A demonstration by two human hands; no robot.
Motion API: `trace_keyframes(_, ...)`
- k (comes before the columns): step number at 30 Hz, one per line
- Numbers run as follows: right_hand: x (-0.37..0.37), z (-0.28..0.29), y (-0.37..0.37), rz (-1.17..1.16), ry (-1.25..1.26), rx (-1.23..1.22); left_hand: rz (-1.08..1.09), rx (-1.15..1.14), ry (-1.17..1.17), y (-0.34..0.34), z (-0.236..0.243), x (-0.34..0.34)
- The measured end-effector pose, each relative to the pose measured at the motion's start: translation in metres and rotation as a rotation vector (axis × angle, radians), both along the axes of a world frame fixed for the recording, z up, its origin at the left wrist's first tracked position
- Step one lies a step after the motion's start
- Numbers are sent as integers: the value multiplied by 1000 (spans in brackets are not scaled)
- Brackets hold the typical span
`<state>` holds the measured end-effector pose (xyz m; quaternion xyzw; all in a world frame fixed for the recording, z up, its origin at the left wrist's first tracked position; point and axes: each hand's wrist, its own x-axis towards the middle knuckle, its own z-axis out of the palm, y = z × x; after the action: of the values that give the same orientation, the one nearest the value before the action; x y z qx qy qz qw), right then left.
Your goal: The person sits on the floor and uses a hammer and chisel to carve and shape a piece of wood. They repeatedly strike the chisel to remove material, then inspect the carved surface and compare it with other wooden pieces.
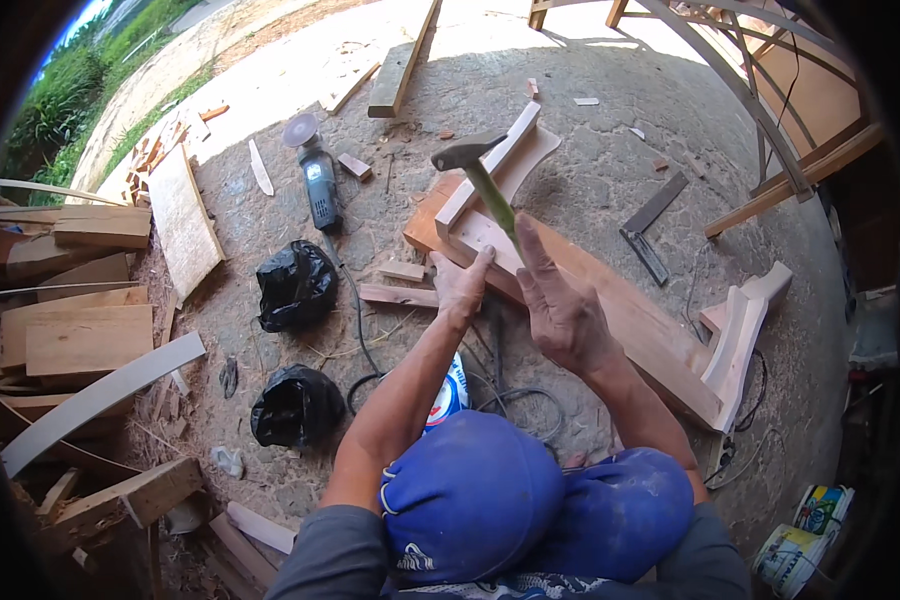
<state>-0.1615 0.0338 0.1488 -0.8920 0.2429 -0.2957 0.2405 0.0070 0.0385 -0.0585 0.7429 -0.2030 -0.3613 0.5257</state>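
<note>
My right hand (570, 320) is closed round the green handle of a hammer (492, 200), its index finger stretched along the handle. The dark metal head is raised over the far end of a pale wooden frame (630, 320). This frame is a long board with a shaped, curved piece (520, 165) across its far end and another curved piece (740, 345) at the near right end. My left hand (460, 285) grips the board's left edge close to the far corner, thumb on the wood; some of its fingers are hidden. A browner plank (425, 222) lies under that corner.
An angle grinder (318, 180) lies left with its cable trailing toward me. Two black plastic bags (297, 285) stand nearby. Stacked timber (90, 330) fills the left side. A square (650, 235) lies to the right; a wooden structure (770, 120) stands at the far right.
</note>
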Motion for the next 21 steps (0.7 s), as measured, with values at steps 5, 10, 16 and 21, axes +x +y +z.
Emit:
trace_keyframes(5,-15,-55,-9,-72,-66,-47,-40,27,9,-14,15,-18)
trace_keyframes(10,-10,-33,-19,-83,155,46,-25,38,-31,-8,21,-14)
trace_keyframes(16,-31,-70,-28,-83,335,-67,-20,-7,-34,-14,6,-23)
trace_keyframes(21,-21,-74,-56,-96,362,-31,-42,-34,63,-7,41,-13)
